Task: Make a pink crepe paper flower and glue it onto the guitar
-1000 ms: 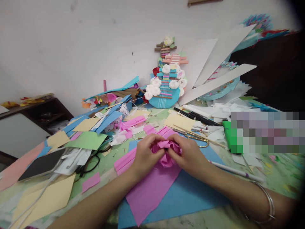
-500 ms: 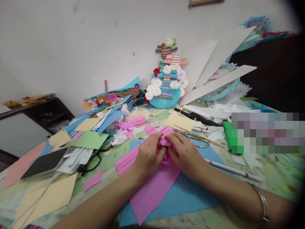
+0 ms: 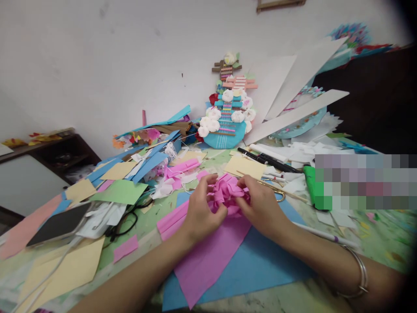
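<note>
A crumpled pink paper bloom (image 3: 225,189) sits between both hands, its folds spread upward. My left hand (image 3: 203,213) curves round its left side, thumb and fingers against the paper. From the right, my right hand (image 3: 260,206) pinches its edge between thumb and fingers. Beneath them a flat pink sheet (image 3: 208,263) slants towards the front edge, on top of a blue sheet (image 3: 260,265). A folded pink strip (image 3: 172,219) lies left of my left hand.
Gold-handled scissors (image 3: 278,191), a wooden stick and black pens (image 3: 276,161) lie behind my right hand. A phone (image 3: 60,224), cable and paper scraps are at left. A blue guitar-shaped craft (image 3: 224,134) leans on the wall. A green roll (image 3: 312,187) lies at right.
Both hands have moved slightly apart, and the pink bloom between them is more exposed and spread. My right hand has shifted a little to the right.
</note>
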`<action>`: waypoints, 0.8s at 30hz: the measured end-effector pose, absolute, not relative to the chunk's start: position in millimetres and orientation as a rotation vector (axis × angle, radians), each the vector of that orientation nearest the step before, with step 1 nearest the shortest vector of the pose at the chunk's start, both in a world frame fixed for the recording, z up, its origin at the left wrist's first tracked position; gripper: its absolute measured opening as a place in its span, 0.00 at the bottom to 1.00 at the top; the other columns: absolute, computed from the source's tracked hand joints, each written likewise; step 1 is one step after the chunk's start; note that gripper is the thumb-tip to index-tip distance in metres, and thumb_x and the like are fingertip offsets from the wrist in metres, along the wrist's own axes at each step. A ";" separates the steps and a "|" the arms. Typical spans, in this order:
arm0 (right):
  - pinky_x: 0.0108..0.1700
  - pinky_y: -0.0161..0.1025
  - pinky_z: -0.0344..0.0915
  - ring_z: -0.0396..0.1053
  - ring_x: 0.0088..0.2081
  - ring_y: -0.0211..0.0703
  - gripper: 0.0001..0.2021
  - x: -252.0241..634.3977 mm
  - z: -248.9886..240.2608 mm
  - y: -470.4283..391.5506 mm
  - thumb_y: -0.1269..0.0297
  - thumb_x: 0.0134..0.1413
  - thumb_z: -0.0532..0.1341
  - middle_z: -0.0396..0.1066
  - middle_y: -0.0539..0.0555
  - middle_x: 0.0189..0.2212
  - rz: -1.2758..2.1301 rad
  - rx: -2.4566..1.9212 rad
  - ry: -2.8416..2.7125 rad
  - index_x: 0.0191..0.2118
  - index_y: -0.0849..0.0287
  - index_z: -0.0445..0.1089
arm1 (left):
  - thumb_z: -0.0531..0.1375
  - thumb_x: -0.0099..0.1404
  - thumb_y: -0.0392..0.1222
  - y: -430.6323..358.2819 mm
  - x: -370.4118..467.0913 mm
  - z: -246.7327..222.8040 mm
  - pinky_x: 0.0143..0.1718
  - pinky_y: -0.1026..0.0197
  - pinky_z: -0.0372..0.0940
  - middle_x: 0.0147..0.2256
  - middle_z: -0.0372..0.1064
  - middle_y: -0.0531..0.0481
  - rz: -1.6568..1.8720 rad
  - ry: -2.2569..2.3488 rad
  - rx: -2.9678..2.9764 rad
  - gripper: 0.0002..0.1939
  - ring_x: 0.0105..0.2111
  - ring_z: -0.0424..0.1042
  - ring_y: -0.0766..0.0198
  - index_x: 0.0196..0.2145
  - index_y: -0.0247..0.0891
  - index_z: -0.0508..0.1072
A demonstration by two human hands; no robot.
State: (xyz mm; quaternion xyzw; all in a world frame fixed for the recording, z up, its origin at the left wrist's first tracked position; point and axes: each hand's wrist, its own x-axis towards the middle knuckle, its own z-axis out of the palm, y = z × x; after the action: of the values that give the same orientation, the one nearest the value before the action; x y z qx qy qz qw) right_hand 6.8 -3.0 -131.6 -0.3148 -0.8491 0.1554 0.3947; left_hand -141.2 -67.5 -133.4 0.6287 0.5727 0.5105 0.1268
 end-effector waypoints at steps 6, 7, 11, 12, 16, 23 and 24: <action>0.39 0.38 0.62 0.69 0.38 0.44 0.12 5.5 -131.7 -4.1 0.73 0.54 0.53 0.70 0.55 0.39 0.572 -0.759 -2.179 0.45 0.60 0.60 | 0.53 0.55 0.27 -67.6 -145.0 -136.9 0.43 0.58 0.68 0.45 0.68 0.44 1.547 1.701 1.913 0.23 0.43 0.71 0.61 0.48 0.38 0.61; 0.40 0.38 0.62 0.69 0.39 0.44 0.13 5.2 -131.3 -4.7 0.73 0.54 0.53 0.70 0.55 0.40 0.581 -0.740 -2.189 0.46 0.60 0.60 | 0.52 0.56 0.27 -67.7 -145.3 -137.1 0.45 0.58 0.67 0.45 0.68 0.44 1.520 1.717 1.963 0.22 0.44 0.71 0.61 0.49 0.38 0.61; 0.39 0.38 0.61 0.68 0.39 0.43 0.13 4.1 -130.4 -7.1 0.71 0.54 0.55 0.70 0.54 0.39 0.627 -0.706 -2.206 0.46 0.59 0.62 | 0.49 0.57 0.26 -69.2 -145.0 -135.7 0.46 0.58 0.66 0.46 0.69 0.45 1.374 1.731 2.191 0.23 0.46 0.70 0.61 0.50 0.38 0.60; 0.39 0.38 0.61 0.68 0.39 0.43 0.13 3.8 -130.7 -7.5 0.72 0.53 0.56 0.71 0.54 0.40 0.647 -0.707 -2.192 0.46 0.59 0.62 | 0.48 0.58 0.26 -69.5 -145.0 -135.6 0.46 0.59 0.66 0.46 0.69 0.45 1.339 1.722 2.240 0.23 0.46 0.70 0.61 0.51 0.38 0.60; 0.41 0.37 0.61 0.68 0.40 0.42 0.17 2.3 -133.0 -7.6 0.73 0.50 0.57 0.71 0.54 0.40 0.715 -0.772 -2.111 0.48 0.60 0.62 | 0.47 0.59 0.26 -69.5 -145.1 -137.7 0.49 0.58 0.64 0.50 0.67 0.43 1.208 1.693 2.395 0.25 0.49 0.68 0.61 0.54 0.36 0.58; 0.38 0.37 0.60 0.67 0.36 0.41 0.13 0.7 -131.1 -10.7 0.74 0.47 0.56 0.71 0.51 0.35 0.806 -0.807 -2.018 0.41 0.59 0.65 | 0.52 0.62 0.31 -68.7 -142.0 -137.6 0.47 0.57 0.65 0.47 0.69 0.43 1.261 1.742 2.346 0.20 0.46 0.70 0.60 0.52 0.37 0.60; 0.37 0.36 0.60 0.66 0.35 0.41 0.12 0.9 -130.4 -11.2 0.74 0.47 0.55 0.70 0.51 0.34 0.808 -0.812 -2.009 0.40 0.59 0.65 | 0.53 0.62 0.32 -68.3 -141.8 -136.8 0.46 0.57 0.66 0.45 0.70 0.43 1.278 1.772 2.297 0.18 0.45 0.71 0.59 0.51 0.37 0.61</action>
State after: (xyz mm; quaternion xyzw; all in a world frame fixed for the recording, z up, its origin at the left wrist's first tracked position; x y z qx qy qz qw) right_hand 0.9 -11.2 -130.4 -0.3215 -0.7952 0.3197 0.4027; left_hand -141.8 -68.3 -136.8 0.7245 0.5590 0.4031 -0.0141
